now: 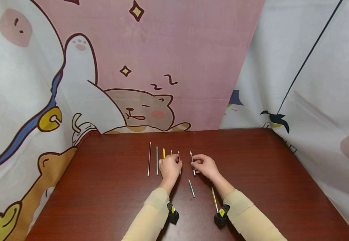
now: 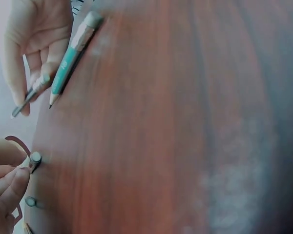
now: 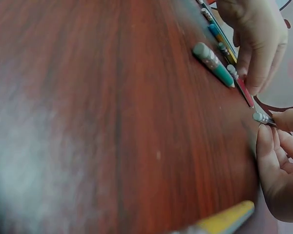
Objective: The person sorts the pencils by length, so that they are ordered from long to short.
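Note:
My right hand (image 1: pixel 206 165) pinches a dark pencil (image 1: pixel 192 160) between thumb and fingers, its point away from me and its eraser end toward me. Just to the left, my left hand (image 1: pixel 170 166) grips a red pencil (image 3: pixel 243 91) close to the table, fingertips on its shaft. That hand partly covers a yellow pencil (image 1: pixel 163 153) and a brownish pencil (image 1: pixel 171 152). Farther left lie a teal pencil (image 1: pixel 157 160) and a long dark pencil (image 1: pixel 149 159), roughly parallel. A short green pencil (image 1: pixel 191 188) with a white eraser rests between my forearms.
Beside my right wrist lies a yellow pencil (image 1: pixel 214 197), its near end hidden by the black wrist camera (image 1: pixel 220 220). The brown wooden table (image 1: pixel 102 187) ends at a cartoon-printed cloth (image 1: pixel 204 67) behind and at both sides.

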The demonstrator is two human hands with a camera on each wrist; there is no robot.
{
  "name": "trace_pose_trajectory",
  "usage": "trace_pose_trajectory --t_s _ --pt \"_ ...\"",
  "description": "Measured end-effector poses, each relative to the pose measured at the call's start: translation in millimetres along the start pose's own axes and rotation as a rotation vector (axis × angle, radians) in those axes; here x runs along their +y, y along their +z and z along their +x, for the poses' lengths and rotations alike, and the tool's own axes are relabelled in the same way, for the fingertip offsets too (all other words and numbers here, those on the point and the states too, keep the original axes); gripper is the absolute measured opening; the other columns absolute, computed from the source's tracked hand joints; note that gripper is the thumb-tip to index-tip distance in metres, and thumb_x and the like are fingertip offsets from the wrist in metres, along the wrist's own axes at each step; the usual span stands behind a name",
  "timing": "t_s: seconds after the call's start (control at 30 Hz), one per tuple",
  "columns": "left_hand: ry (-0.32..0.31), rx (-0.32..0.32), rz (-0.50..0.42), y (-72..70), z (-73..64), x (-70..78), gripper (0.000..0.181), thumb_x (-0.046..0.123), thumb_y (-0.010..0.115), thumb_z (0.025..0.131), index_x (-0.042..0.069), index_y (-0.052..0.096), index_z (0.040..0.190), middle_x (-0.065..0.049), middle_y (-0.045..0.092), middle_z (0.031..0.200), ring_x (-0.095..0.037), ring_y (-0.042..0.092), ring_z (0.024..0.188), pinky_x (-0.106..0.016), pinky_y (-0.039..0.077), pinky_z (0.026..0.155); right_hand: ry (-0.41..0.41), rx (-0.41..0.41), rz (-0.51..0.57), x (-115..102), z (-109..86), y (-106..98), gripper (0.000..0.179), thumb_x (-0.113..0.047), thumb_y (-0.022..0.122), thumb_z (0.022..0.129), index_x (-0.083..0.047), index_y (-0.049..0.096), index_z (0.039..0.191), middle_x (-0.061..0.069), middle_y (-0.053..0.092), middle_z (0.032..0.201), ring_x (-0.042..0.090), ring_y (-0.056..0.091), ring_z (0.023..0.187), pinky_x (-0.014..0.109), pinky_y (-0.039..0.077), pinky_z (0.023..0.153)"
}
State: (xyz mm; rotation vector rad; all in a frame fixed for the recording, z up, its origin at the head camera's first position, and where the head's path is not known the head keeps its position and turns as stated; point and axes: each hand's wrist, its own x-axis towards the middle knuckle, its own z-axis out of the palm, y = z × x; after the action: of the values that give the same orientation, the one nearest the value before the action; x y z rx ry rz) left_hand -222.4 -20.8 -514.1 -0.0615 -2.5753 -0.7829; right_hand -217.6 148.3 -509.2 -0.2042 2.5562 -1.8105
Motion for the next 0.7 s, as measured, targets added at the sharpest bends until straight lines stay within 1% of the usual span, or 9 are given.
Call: trace_pose_trajectory --t_s 0.07,0.1,0.2,0.33,0.43,0.6,0.7 --pt "0.0 0.009 -0.031 -1.7 0.4 1.0 0.013 0.014 0.082 0.076 0.011 0.078 0.088 0.001 0.069 0.075 -0.018 0.064 0.069 -0.04 0.038 0.071 0.031 0.012 -0.035 -2.1 2.3 3.1 0.026 -0.002 0.07 0.085 0.009 0.065 0.108 0.008 0.069 0.078 0.016 0.066 0.06 0.031 0.056 0.055" --pt "-0.002 0.011 -0.047 -2.6 0.7 1.3 0.013 0.014 0.082 0.076 0.011 0.078 0.088 0.0 0.07 0.076 -0.018 0.065 0.07 -0.041 0.038 0.071 0.062 0.018 -0.05 -2.4 4.1 4.8 0.026 -0.002 0.071 0.085 0.007 0.066 0.109 0.008 0.069 0.078 0.017 0.066 0.061 0.032 0.056 0.056" --pt "-0.013 0.008 -0.094 -5.1 1.4 1.3 0.018 0.014 0.082 0.076 0.01 0.079 0.093 0.0 0.072 0.079 -0.017 0.067 0.073 -0.043 0.038 0.074 0.106 0.034 -0.107 -3.4 8.3 9.2 0.025 -0.002 0.071 0.086 0.005 0.068 0.11 0.008 0.069 0.078 0.017 0.066 0.06 0.03 0.056 0.056" --pt "-0.028 0.003 -0.154 -9.7 1.4 -0.8 0.022 0.013 0.08 0.077 0.009 0.079 0.099 0.001 0.074 0.081 -0.017 0.069 0.076 -0.046 0.038 0.078 0.117 0.05 -0.151 -6.1 10.3 12.9 0.024 -0.003 0.072 0.086 0.004 0.068 0.108 0.006 0.068 0.076 0.015 0.065 0.058 0.03 0.056 0.056" --pt "-0.045 0.01 -0.196 -15.0 0.4 -3.4 0.023 0.013 0.079 0.078 0.009 0.078 0.101 0.001 0.074 0.082 -0.017 0.069 0.076 -0.048 0.036 0.079 0.113 0.056 -0.159 -8.7 10.3 15.1 0.024 -0.004 0.073 0.085 0.004 0.069 0.108 0.005 0.067 0.074 0.016 0.065 0.057 0.03 0.056 0.056" --pt "-0.067 0.04 -0.24 -25.4 -2.5 -7.8 0.022 0.012 0.079 0.078 0.008 0.079 0.101 0.002 0.074 0.08 -0.016 0.069 0.075 -0.049 0.036 0.08 0.105 0.064 -0.16 -8.8 12.2 18.7 0.025 -0.004 0.073 0.084 0.005 0.068 0.107 0.005 0.067 0.073 0.016 0.065 0.056 0.03 0.056 0.055" --pt "-0.065 0.057 -0.263 -30.6 -3.8 -10.7 0.022 0.011 0.079 0.078 0.008 0.079 0.1 0.002 0.074 0.08 -0.015 0.069 0.073 -0.048 0.037 0.081 0.114 0.07 -0.167 -7.1 14.5 20.7 0.025 -0.004 0.073 0.084 0.004 0.068 0.107 0.005 0.067 0.072 0.015 0.066 0.056 0.029 0.056 0.055"
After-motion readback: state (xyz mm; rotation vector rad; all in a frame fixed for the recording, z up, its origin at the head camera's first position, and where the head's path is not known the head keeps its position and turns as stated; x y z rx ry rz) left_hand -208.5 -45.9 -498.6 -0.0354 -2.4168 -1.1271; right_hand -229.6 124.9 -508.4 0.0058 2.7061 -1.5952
